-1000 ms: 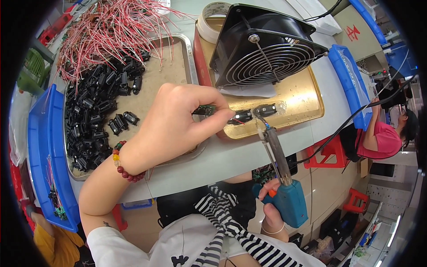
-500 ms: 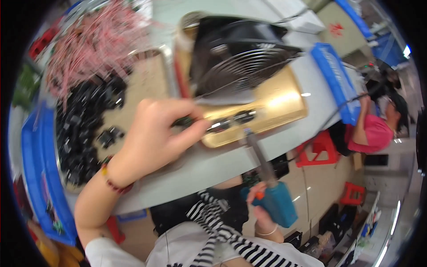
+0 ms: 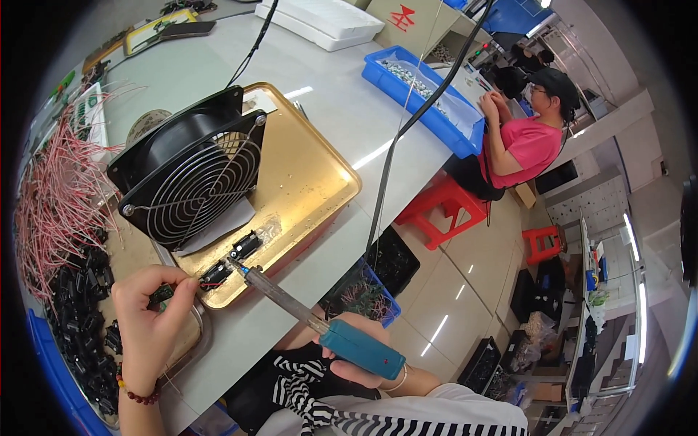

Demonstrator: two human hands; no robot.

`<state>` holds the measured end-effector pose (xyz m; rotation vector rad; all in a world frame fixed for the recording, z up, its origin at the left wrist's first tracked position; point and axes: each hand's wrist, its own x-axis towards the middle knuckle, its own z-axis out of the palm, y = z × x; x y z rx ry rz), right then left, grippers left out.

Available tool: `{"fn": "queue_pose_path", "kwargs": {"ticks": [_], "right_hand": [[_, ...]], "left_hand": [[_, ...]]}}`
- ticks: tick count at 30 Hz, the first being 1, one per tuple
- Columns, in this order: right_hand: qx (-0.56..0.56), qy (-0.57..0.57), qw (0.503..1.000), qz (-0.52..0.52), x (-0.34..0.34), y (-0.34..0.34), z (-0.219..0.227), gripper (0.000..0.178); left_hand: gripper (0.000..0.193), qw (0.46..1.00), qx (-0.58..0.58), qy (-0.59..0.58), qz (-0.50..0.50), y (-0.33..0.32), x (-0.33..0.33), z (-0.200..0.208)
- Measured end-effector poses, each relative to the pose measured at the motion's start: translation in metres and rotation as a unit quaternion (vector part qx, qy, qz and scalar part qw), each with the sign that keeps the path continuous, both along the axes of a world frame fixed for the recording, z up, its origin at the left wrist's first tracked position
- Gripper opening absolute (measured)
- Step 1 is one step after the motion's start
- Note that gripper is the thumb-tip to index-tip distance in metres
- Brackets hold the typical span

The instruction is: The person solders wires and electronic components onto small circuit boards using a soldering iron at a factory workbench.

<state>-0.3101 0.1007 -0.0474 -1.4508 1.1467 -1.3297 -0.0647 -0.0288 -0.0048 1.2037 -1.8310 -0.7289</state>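
The left hand (image 3: 154, 301) was low over the near corner of a gold tray (image 3: 313, 171). Its thumb and pointing finger were pinched together, with no gap at the tips, on a thin red wire (image 3: 208, 285). The wire ran to a small black part (image 3: 216, 274) in the tray. A little green board (image 3: 161, 293) peeked out in the curl of that hand.

The right hand (image 3: 369, 328) had its fingers wrapped around the fat blue-green handle of a soldering gun (image 3: 360, 351). The gun's tip was right by the gap between the 2 black parts. I could not tell if it touched them. The other black part (image 3: 246, 245) lay in the tray too, a bit farther away.

A big black fan (image 3: 196, 185) stood tilted on the tray, with a piece of white paper (image 3: 222, 231) by its bottom. The tray was on a pale counter (image 3: 334, 109). On the left were a heap of red and white wires (image 3: 62, 196) and a pile of black parts (image 3: 76, 327).
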Motion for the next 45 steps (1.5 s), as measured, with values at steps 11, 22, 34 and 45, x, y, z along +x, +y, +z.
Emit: {"fn": "queue_pose_path", "kwargs": {"ticks": [11,22,34,45], "right_hand": [[-0.041,0.02,0.998,0.045,-0.003,0.002,-0.006,0.035],[0.044,-0.033,0.998,-0.043,0.002,0.015,-0.022,0.03],[0.088,-0.124,0.987,-0.044,0.01,0.013,-0.021,0.042],[0.092,-0.121,0.987,-0.051,0.008,0.012,-0.025,0.047]], "left_hand": [[0.008,0.999,-0.012,0.032,-0.026,0.0,0.001,0.007],[0.018,0.922,-0.293,-0.235,-0.096,-0.011,0.02,0.009],[0.019,0.906,-0.354,-0.202,-0.114,-0.019,0.025,-0.001],[0.028,0.898,-0.321,-0.298,-0.045,-0.004,0.018,-0.004]]}}
